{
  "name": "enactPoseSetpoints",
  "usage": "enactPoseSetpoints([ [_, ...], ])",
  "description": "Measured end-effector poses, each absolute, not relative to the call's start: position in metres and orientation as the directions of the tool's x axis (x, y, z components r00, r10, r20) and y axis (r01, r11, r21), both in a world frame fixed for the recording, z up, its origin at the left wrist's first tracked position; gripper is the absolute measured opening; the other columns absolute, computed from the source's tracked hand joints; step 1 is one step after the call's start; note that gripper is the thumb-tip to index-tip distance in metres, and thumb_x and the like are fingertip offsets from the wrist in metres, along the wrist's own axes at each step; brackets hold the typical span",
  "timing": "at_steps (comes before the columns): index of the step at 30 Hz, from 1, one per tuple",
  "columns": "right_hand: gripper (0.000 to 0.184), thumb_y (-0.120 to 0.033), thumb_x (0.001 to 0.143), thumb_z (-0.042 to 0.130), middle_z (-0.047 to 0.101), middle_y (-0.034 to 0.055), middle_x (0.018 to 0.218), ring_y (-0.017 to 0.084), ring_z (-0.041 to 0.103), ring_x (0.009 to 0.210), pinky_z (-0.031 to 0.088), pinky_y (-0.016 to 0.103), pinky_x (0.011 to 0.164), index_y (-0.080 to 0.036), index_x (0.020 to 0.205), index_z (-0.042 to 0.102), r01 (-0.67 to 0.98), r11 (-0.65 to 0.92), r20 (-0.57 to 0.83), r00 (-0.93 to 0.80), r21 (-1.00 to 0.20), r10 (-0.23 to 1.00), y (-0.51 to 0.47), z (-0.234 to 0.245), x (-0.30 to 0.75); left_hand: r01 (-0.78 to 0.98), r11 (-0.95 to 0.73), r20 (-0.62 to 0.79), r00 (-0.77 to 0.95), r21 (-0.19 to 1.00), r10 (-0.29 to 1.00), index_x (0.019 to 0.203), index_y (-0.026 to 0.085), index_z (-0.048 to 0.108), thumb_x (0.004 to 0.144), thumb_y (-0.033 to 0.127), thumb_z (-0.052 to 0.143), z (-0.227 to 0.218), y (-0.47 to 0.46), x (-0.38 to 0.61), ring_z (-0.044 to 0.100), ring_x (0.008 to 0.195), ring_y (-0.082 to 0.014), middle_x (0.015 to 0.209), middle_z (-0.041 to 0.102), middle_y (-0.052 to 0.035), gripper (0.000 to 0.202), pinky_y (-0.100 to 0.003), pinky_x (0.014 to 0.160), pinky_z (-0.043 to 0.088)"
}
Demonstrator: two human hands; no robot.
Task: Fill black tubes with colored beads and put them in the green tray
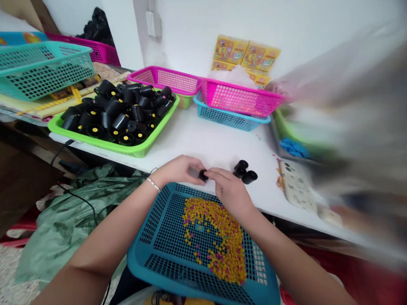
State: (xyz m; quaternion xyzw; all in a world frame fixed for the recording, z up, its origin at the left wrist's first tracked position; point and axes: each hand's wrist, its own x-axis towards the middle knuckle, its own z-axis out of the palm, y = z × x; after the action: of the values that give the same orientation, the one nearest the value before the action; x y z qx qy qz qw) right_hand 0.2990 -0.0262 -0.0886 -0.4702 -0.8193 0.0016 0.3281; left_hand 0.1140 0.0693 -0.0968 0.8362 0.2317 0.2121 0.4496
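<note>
My left hand [182,170] is wrapped round a small black plastic cylinder [203,174] above the far rim of a teal basket [143,252]. My right hand [230,191] has its fingers drawn together, their tips touching that cylinder's end; anything pinched in them is hidden. Inside the teal basket, many small yellow discs [233,251], with some pink ones among them, lie mostly on the right side. Beyond my right hand, a few loose black cylinders [249,177] sit close together on the white table [204,143].
A green basket [141,150] heaped with black cylinders, several with yellow discs in their ends, stands at the left. Pink baskets [238,98] and a blue basket [231,120] are at the back by yellow boxes [230,51]. A phone [297,184] lies right. The far right is blurred.
</note>
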Motion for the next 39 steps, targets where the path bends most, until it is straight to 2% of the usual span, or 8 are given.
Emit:
enactPoseSetpoints([
  [9, 0.041, 0.001, 0.083, 0.035, 0.064, 0.0190, 0.108, 0.027, 0.058, 0.105, 0.054, 0.047, 0.088, -0.006, 0.116, 0.058, 0.792, 0.609, 0.631, -0.450, -0.046, 0.632, -0.030, -0.113, 0.291, 0.209, -0.554, 0.195, 0.790, 0.806, 0.581, 0.089, 0.017, 0.064, 0.069, 0.038, 0.073, -0.097, 0.068, 0.113, 0.063, 0.080, -0.0135, 0.085, 0.070, -0.0009, 0.031, -0.025, 0.075, 0.047],
  [12, 0.042, 0.000, 0.081, 0.035, 0.064, 0.0190, 0.109, 0.027, 0.058, 0.105, 0.053, 0.048, 0.089, -0.007, 0.114, 0.061, 0.794, 0.590, 0.615, -0.394, -0.147, 0.683, -0.029, -0.108, 0.289, 0.208, -0.537, 0.186, 0.786, 0.818, 0.589, 0.091, 0.017, 0.065, 0.069, 0.038, 0.073, -0.096, 0.067, 0.113, 0.063, 0.082, -0.0140, 0.087, 0.070, -0.0014, 0.032, -0.026, 0.077, 0.048],
  [16, 0.038, -0.005, 0.081, 0.038, 0.070, 0.0073, 0.097, 0.020, 0.065, 0.092, 0.053, 0.043, 0.087, -0.019, 0.098, 0.069, 0.719, 0.428, 0.484, -0.144, -0.548, 0.863, -0.020, -0.091, 0.293, 0.200, -0.518, 0.173, 0.793, 0.831, 0.584, 0.093, 0.017, 0.065, 0.069, 0.036, 0.074, -0.095, 0.067, 0.114, 0.064, 0.084, -0.0143, 0.090, 0.070, -0.0025, 0.032, -0.028, 0.080, 0.048],
  [19, 0.026, -0.023, 0.086, 0.049, 0.072, 0.0054, 0.090, 0.017, 0.067, 0.077, 0.053, 0.040, 0.082, -0.020, 0.103, 0.069, 0.522, 0.182, 0.257, 0.074, -0.833, 0.964, -0.015, -0.080, 0.296, 0.199, -0.513, 0.161, 0.803, 0.835, 0.573, 0.092, 0.017, 0.065, 0.069, 0.036, 0.073, -0.095, 0.068, 0.115, 0.064, 0.085, -0.0144, 0.092, 0.070, -0.0035, 0.030, -0.029, 0.083, 0.048],
  [22, 0.032, -0.039, 0.082, 0.059, 0.070, 0.0053, 0.074, 0.013, 0.059, 0.055, 0.053, 0.032, 0.064, -0.017, 0.103, 0.069, 0.263, -0.060, -0.035, 0.100, -0.963, 0.994, -0.015, -0.076, 0.293, 0.210, -0.521, 0.160, 0.801, 0.828, 0.577, 0.092, 0.016, 0.065, 0.069, 0.035, 0.074, -0.093, 0.068, 0.115, 0.063, 0.082, -0.0142, 0.090, 0.070, -0.0032, 0.031, -0.028, 0.080, 0.048],
  [25, 0.036, -0.040, 0.077, 0.065, 0.061, -0.0005, 0.055, 0.008, 0.047, 0.043, 0.042, 0.023, 0.044, -0.016, 0.103, 0.068, 0.016, -0.252, -0.251, 0.021, -0.968, 0.968, -0.019, -0.075, 0.286, 0.214, -0.529, 0.167, 0.797, 0.821, 0.581, 0.091, 0.016, 0.066, 0.067, 0.036, 0.075, -0.092, 0.068, 0.114, 0.062, 0.078, -0.0134, 0.085, 0.069, -0.0020, 0.032, -0.027, 0.074, 0.047],
  [29, 0.031, -0.029, 0.068, 0.072, 0.062, -0.0003, 0.062, 0.006, 0.048, 0.045, 0.036, 0.018, 0.039, -0.015, 0.095, 0.067, -0.236, -0.356, -0.366, 0.000, -0.904, 0.931, -0.019, -0.075, 0.278, 0.191, -0.502, 0.155, 0.809, 0.844, 0.567, 0.090, 0.015, 0.066, 0.068, 0.034, 0.075, -0.092, 0.067, 0.114, 0.061, 0.077, -0.0127, 0.084, 0.068, -0.0019, 0.031, -0.025, 0.074, 0.047],
  [39, 0.031, -0.020, 0.063, 0.074, 0.066, 0.0025, 0.080, 0.007, 0.059, 0.055, 0.054, 0.020, 0.057, -0.014, 0.091, 0.064, -0.391, -0.384, -0.422, 0.012, -0.836, 0.907, -0.013, -0.077, 0.273, 0.191, -0.464, 0.128, 0.809, 0.865, 0.573, 0.089, 0.015, 0.066, 0.065, 0.034, 0.076, -0.093, 0.069, 0.115, 0.061, 0.076, -0.0139, 0.084, 0.069, -0.0020, 0.032, -0.027, 0.075, 0.047],
])
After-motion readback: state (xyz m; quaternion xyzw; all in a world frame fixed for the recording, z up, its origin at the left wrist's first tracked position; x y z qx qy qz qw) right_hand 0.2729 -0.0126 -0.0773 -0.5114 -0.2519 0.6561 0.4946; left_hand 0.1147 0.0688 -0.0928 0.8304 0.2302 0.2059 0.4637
